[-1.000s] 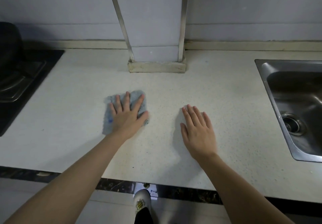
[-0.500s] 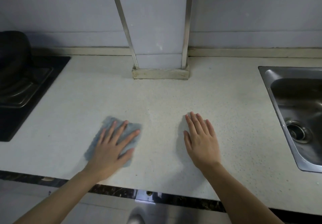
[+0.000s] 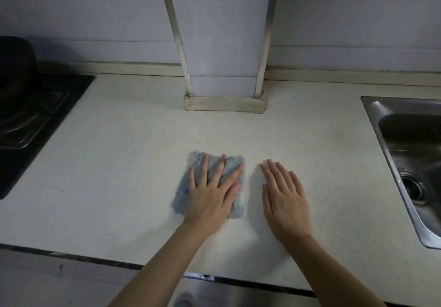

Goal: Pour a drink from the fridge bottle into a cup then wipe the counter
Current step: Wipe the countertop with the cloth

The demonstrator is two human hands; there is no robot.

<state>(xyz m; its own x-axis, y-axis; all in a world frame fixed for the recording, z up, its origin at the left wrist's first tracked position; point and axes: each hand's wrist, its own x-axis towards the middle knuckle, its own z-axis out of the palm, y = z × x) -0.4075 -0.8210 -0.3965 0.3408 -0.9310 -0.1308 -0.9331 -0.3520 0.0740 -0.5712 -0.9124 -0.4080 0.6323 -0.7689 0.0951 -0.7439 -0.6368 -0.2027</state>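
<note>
A grey-blue cloth (image 3: 183, 194) lies flat on the pale speckled counter (image 3: 119, 163), near its middle. My left hand (image 3: 212, 194) presses down on the cloth with fingers spread, covering most of it. Just to the right, my right hand (image 3: 285, 199) rests palm-down on the bare counter with nothing under it, a small gap from the cloth's right edge. No bottle or cup is in view.
A steel sink (image 3: 410, 163) is set into the counter at the right. A black stove (image 3: 31, 125) with a dark pot (image 3: 14, 68) sits at the left. A tiled column (image 3: 224, 87) with metal trim stands at the back centre. The counter's dark front edge (image 3: 95, 260) runs below my arms.
My left hand has slid the cloth rightward across the counter, from the left front to beside my right hand. The right hand has stayed flat in about the same place.
</note>
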